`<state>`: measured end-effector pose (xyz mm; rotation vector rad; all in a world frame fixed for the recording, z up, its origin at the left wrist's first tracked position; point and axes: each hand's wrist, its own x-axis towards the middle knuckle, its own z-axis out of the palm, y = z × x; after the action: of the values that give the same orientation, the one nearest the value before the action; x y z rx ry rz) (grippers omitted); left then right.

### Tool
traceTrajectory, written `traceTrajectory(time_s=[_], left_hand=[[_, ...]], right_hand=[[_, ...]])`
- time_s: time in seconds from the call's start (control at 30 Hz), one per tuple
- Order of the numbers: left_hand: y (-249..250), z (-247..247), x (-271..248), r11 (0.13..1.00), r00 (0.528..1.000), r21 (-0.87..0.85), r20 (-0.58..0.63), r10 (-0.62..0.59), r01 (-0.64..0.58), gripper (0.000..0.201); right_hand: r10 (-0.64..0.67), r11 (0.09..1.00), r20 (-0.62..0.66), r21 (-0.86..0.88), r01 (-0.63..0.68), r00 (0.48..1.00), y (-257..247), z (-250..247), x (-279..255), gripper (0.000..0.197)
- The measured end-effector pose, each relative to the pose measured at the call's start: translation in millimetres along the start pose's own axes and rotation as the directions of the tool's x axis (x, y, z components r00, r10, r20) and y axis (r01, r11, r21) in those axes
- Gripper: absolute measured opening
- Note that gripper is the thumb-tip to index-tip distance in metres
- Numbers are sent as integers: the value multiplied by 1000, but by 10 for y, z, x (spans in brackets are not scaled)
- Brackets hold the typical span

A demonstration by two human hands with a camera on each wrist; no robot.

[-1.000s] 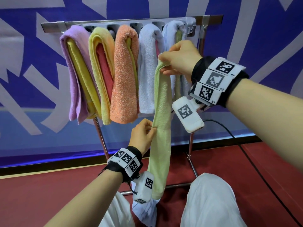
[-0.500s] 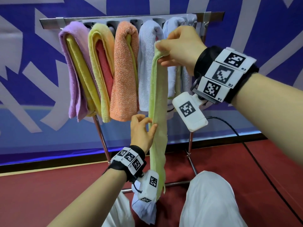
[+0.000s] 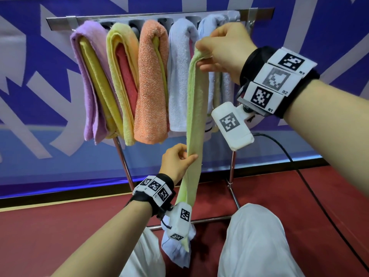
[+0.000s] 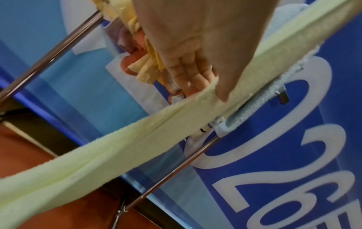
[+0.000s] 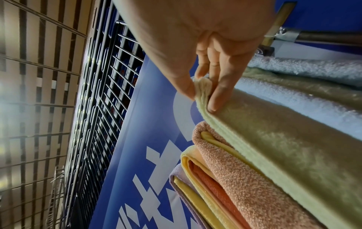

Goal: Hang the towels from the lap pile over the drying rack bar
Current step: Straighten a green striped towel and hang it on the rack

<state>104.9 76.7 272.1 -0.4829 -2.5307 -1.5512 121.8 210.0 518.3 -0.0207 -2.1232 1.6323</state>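
The rack stands at the far side, its bar already loaded: going from the left, a purple towel folded around a yellow one, then a yellow towel around a red one, an orange towel with a strip of yellow-green inside it, a white towel, and at the far right a pale blue towel partly hidden behind the raised hand. Each hangs doubled over the bar, which is likely why they sit so snug side by side and leave little free bar. Below and nearer, the left hand closes thumb against fingers on the green towel about midway down its length; the left wrist view shows the thumb pressed across the cloth, seemingly to keep the strip taut and stop it swinging. The green towel runs up from there as a narrow folded band to the right hand, which pinches its top end between thumb and fingertips, as the right wrist view shows plainly, holding it just in front of the hung towels at about bar height. Held high by one end, it looks ready to be carried over the bar, probably between the white and pale blue towels or at the right end. Its lower end trails down to the lap, where one bluish cloth lies between the knees, so I judge the pile nearly used up. No container is in view.
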Motion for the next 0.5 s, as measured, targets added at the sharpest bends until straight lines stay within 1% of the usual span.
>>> traceTrajectory(time_s=[0.07, 0.13, 0.23, 0.3, 0.33, 0.37, 0.4, 0.43, 0.47, 0.5], left_hand=[[-54, -2, 14, 999, 997, 2, 62, -45, 45, 30], [-101, -7, -2, 998, 994, 30, 84, -65, 63, 30], [-213, 13, -48, 996, 992, 9, 85, -94, 94, 29], [-291, 48, -81, 994, 992, -26, 78, -103, 105, 29], [-322, 60, -92, 993, 992, -49, 76, -105, 109, 27], [-334, 66, -108, 990, 990, -86, 87, -108, 115, 24], [-334, 72, -121, 984, 989, -134, 102, -108, 121, 20], [-316, 67, -134, 976, 987, -179, 120, -103, 123, 16], [-298, 60, -139, 970, 986, -209, 137, -95, 123, 14], [-272, 43, -139, 968, 985, -225, 153, -80, 113, 14]], right_hand=[[-2, 1000, -25, 15, 3, 1000, -8, -11, 28, 28], [-11, 998, -55, 53, 14, 998, -36, -30, 46, 21], [-57, 995, -87, 74, 64, 995, -79, -81, 93, 14], [-80, 992, -133, 91, 93, 988, -115, -142, 154, 11], [-85, 989, -133, 110, 100, 987, -125, -180, 179, 5], [-84, 989, -110, 109, 96, 990, -132, -228, 207, 11], [-64, 991, -49, 116, 69, 997, -142, -268, 229, 22], [-19, 987, 48, 162, 11, 999, -146, -297, 222, 24], [2, 972, 118, 234, -29, 993, -116, -339, 249, 20], [-7, 976, 122, 218, -20, 992, -75, -355, 264, 20]])
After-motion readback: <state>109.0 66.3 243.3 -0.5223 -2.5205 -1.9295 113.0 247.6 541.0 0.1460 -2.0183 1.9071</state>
